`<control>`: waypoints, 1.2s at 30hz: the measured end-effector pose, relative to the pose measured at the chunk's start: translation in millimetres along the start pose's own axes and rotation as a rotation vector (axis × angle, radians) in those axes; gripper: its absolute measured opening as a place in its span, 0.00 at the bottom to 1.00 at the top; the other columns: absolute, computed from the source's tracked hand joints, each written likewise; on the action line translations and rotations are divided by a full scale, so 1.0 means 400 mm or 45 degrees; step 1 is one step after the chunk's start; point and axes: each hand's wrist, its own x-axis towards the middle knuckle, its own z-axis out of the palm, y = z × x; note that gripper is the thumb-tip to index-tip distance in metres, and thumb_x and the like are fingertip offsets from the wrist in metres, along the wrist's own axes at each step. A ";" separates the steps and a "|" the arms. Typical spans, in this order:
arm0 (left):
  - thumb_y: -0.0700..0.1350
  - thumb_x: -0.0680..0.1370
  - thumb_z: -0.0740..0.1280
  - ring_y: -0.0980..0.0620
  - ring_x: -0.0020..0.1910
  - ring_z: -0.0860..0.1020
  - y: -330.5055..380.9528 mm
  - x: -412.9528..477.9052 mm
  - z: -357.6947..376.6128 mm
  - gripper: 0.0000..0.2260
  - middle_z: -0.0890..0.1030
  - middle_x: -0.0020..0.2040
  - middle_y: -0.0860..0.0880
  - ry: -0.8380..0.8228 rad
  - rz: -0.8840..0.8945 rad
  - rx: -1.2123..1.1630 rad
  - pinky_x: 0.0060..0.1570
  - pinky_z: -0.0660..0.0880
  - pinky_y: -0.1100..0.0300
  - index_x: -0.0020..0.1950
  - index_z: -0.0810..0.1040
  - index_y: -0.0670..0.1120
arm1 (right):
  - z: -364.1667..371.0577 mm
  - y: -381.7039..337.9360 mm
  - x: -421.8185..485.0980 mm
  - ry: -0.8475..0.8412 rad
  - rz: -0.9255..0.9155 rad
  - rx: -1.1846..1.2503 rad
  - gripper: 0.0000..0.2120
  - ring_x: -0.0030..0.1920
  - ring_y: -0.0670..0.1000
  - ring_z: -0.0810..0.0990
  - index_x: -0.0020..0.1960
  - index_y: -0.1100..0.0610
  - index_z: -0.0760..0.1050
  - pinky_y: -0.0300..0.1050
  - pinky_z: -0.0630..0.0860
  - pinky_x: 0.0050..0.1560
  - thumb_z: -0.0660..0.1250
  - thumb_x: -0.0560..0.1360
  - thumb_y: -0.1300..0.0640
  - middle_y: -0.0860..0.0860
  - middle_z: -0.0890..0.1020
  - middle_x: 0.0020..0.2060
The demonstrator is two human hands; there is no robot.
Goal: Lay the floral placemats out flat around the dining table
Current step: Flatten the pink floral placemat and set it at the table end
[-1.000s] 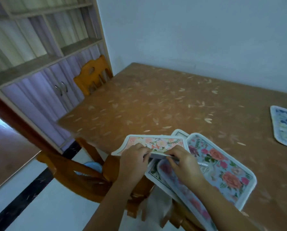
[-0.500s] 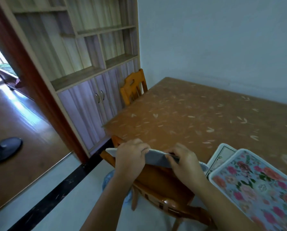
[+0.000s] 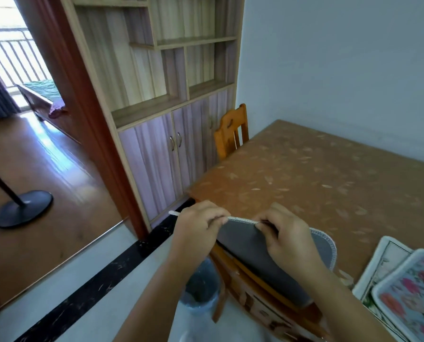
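The flower side of the grey-backed placemat with a white stitched edge [image 3: 253, 253] is turned away, so it can't be seen. The left hand [image 3: 196, 233] and right hand [image 3: 287, 240] each pinch its top edge. It hangs tilted over the near left corner of the brown speckled table [image 3: 317, 183], above an orange wooden chair [image 3: 243, 280]. At the near right, a pink-flowered placemat [image 3: 410, 294] lies on a white placemat [image 3: 381, 262], and the picture's edge cuts off both.
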 end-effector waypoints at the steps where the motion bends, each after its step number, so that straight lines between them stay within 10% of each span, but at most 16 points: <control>1: 0.36 0.72 0.69 0.57 0.40 0.77 -0.022 0.022 -0.019 0.05 0.80 0.39 0.52 -0.003 0.003 0.001 0.44 0.69 0.72 0.44 0.82 0.44 | 0.014 -0.011 0.033 0.010 -0.029 -0.003 0.09 0.35 0.45 0.72 0.39 0.56 0.76 0.38 0.70 0.35 0.67 0.69 0.70 0.46 0.74 0.34; 5: 0.36 0.72 0.69 0.60 0.41 0.76 -0.111 0.127 -0.099 0.05 0.80 0.39 0.52 0.043 0.028 -0.021 0.46 0.67 0.76 0.43 0.83 0.44 | 0.077 -0.041 0.177 0.026 -0.111 0.003 0.09 0.37 0.45 0.74 0.39 0.58 0.77 0.39 0.71 0.37 0.68 0.68 0.71 0.49 0.77 0.35; 11: 0.38 0.72 0.69 0.54 0.42 0.76 -0.265 0.293 -0.229 0.05 0.82 0.40 0.50 0.017 0.127 0.201 0.48 0.71 0.53 0.44 0.82 0.46 | 0.226 -0.070 0.392 0.046 -0.080 0.097 0.09 0.37 0.45 0.74 0.39 0.59 0.77 0.36 0.71 0.38 0.68 0.68 0.72 0.47 0.76 0.35; 17: 0.41 0.70 0.71 0.56 0.41 0.73 -0.417 0.406 -0.298 0.04 0.82 0.38 0.55 0.086 0.036 0.254 0.46 0.58 0.58 0.41 0.82 0.50 | 0.355 -0.080 0.551 -0.007 -0.080 0.108 0.09 0.39 0.50 0.78 0.40 0.57 0.79 0.48 0.76 0.40 0.68 0.68 0.70 0.50 0.80 0.37; 26: 0.38 0.66 0.75 0.53 0.35 0.78 -0.650 0.536 -0.334 0.07 0.78 0.32 0.58 0.060 -0.043 0.082 0.41 0.74 0.42 0.36 0.82 0.49 | 0.537 -0.068 0.716 -0.138 -0.047 0.030 0.08 0.43 0.44 0.75 0.45 0.56 0.79 0.36 0.72 0.44 0.72 0.67 0.64 0.50 0.81 0.39; 36: 0.38 0.66 0.74 0.56 0.36 0.78 -0.912 0.811 -0.469 0.06 0.78 0.33 0.59 -0.073 0.129 -0.053 0.43 0.75 0.47 0.37 0.82 0.48 | 0.743 -0.128 1.003 -0.109 0.175 -0.150 0.05 0.39 0.43 0.75 0.44 0.55 0.79 0.28 0.68 0.39 0.70 0.69 0.62 0.44 0.76 0.39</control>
